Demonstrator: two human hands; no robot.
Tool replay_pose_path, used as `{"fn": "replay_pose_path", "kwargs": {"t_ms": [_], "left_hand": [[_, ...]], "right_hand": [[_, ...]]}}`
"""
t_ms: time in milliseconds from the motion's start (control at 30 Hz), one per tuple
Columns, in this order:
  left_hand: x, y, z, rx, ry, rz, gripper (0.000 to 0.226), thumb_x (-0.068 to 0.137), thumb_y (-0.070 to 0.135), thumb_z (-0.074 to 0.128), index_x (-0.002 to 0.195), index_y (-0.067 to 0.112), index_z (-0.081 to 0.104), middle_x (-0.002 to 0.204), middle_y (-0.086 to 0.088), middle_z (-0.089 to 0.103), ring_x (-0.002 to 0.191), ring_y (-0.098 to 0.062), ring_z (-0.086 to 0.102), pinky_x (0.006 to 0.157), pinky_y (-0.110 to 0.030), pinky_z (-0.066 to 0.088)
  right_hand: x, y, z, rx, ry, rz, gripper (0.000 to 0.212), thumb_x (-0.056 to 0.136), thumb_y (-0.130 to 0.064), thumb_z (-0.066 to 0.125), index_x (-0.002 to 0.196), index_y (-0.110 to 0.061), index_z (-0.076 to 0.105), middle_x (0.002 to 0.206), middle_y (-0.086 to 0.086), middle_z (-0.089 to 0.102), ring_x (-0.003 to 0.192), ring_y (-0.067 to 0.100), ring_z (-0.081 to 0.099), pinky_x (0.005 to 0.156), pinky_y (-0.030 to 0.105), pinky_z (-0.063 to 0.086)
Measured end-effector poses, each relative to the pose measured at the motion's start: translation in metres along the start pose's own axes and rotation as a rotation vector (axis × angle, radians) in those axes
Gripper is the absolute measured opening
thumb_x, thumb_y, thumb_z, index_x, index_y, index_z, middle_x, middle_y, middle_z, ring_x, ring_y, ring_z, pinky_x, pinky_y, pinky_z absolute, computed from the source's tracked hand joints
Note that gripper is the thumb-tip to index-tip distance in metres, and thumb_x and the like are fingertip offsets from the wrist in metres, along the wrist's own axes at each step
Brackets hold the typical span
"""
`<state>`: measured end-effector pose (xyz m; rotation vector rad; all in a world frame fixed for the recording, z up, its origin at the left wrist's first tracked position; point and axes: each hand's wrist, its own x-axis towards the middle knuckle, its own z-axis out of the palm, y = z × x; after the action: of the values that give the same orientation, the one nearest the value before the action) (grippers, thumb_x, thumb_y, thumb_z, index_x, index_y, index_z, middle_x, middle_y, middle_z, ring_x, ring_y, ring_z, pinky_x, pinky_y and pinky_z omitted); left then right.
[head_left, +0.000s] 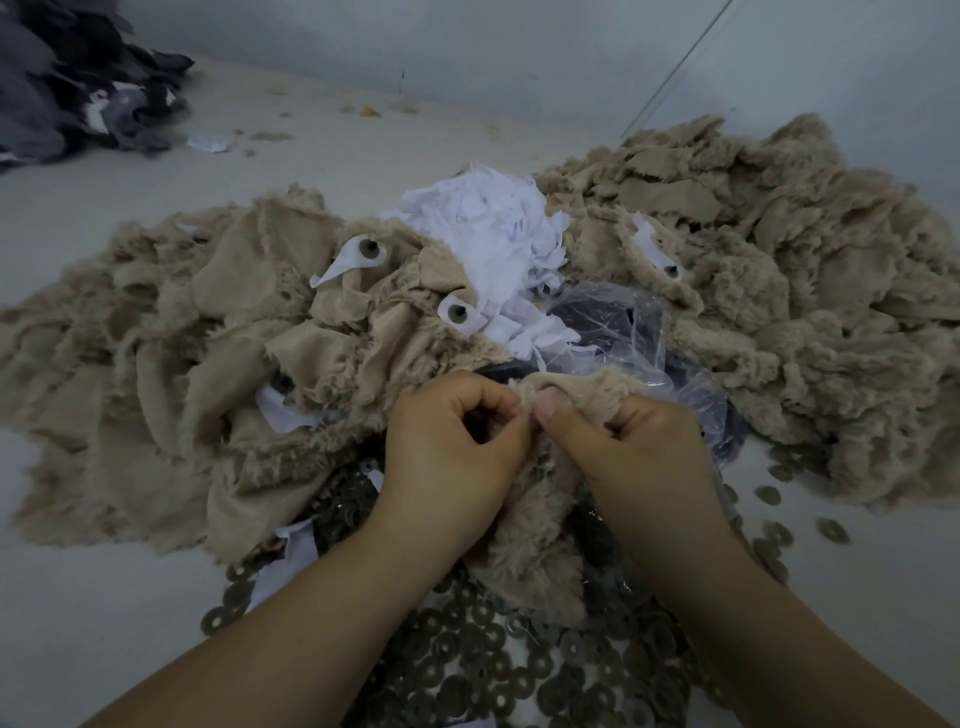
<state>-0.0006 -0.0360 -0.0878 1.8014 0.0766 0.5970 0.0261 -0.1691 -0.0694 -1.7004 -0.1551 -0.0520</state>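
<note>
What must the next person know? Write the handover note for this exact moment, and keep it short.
Left hand: pinches the top edge of the beige plush piece.
Right hand: pinches the same edge, beside it.
Washers lie heaped under the wrists; white scraps behind.
Done: pieces with eyes fitted lie at left.
Left: probably the plush heap at right.

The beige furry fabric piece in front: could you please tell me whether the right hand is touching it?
Touching. The head view shows the right hand pinching the beige furry fabric piece at its upper edge, thumb pressed on it.
</note>
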Motion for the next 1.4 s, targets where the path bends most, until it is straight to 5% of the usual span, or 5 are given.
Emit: {"fn": "replay_pose_path", "kwargs": {"t_ms": [433,800,967,1133,1400], "left_hand": [[0.003,0.006,-0.002,-0.346,-0.048,-0.222,0.02,0.082,-0.006,0.071,0.068,0.008,0.073,0.072,-0.012,0.07,0.069,-0.023,0.063,0.07,-0.041,0.055],[0.001,0.007,0.002,-0.259,-0.038,-0.152,0.01,0.074,0.014,0.067,0.065,0.009,0.067,0.066,-0.004,0.064,0.063,-0.014,0.057,0.06,-0.026,0.048],[0.002,0.012,0.002,-0.182,-0.058,-0.152,0.036,0.074,0.039,0.077,0.071,0.006,0.064,0.071,-0.021,0.063,0.062,-0.033,0.058,0.057,-0.045,0.052],[0.004,0.02,0.0,-0.345,-0.078,-0.319,0.019,0.087,0.015,0.072,0.072,0.005,0.069,0.075,-0.024,0.068,0.064,-0.034,0.063,0.061,-0.043,0.058],[0.005,0.027,-0.001,-0.478,-0.142,-0.385,0.02,0.091,0.015,0.063,0.074,0.006,0.069,0.073,-0.016,0.064,0.069,-0.026,0.058,0.066,-0.037,0.053]], "right_hand": [[0.002,0.01,-0.003,0.361,-0.089,0.214,0.008,0.084,-0.011,0.072,0.087,-0.009,0.079,0.089,0.019,0.076,0.086,0.036,0.074,0.072,0.043,0.061],[0.001,0.006,-0.002,0.447,-0.107,0.266,0.016,0.076,-0.012,0.074,0.091,-0.005,0.078,0.092,0.021,0.076,0.088,0.037,0.074,0.072,0.044,0.061],[0.001,0.0,-0.005,0.249,-0.046,0.169,0.017,0.087,-0.018,0.074,0.086,-0.001,0.075,0.09,0.034,0.069,0.088,0.055,0.065,0.072,0.065,0.056],[0.004,-0.004,-0.004,0.399,-0.125,0.304,0.02,0.096,-0.019,0.061,0.095,-0.003,0.072,0.099,0.026,0.072,0.095,0.044,0.07,0.079,0.056,0.06],[0.009,-0.018,-0.011,0.656,-0.382,0.532,0.049,0.077,-0.034,0.069,0.111,0.001,0.071,0.111,0.025,0.071,0.102,0.034,0.07,0.081,0.04,0.06]]}}
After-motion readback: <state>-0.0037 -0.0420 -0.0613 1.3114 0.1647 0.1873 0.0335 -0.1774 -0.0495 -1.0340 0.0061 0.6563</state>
